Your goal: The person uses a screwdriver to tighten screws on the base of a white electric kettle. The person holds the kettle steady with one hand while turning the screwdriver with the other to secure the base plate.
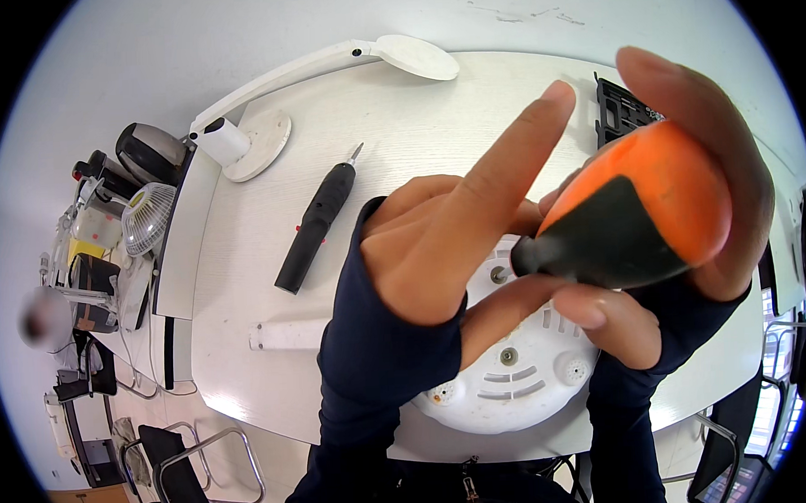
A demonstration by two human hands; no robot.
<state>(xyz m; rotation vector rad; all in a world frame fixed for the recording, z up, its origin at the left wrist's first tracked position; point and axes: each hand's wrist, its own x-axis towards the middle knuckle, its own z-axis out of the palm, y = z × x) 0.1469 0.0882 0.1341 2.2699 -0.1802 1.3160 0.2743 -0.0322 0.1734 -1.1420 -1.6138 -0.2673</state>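
A stubby screwdriver (622, 210) with a thick orange and black handle leans over a round white slotted base (482, 405). My right hand (731, 147) wraps the handle's broad end, thumb underneath. My left hand (430, 241) is at the handle's narrow end, its thumb below and a bent finger above, while the index finger stretches out upward. A short bit of metal shaft points down at a recessed screw hole in the base; whether the tip sits in it, I cannot tell. Another recessed hole shows nearer me.
A black electric screwdriver (316, 226) lies left on the white table (239, 214). A white desk lamp (259, 145) stands at the back left. A white bar (287, 336) extends left, beside my left sleeve. A black bit case (620, 109) sits far right. Beyond the left edge are chairs (177, 473) and a caged fan (150, 219).
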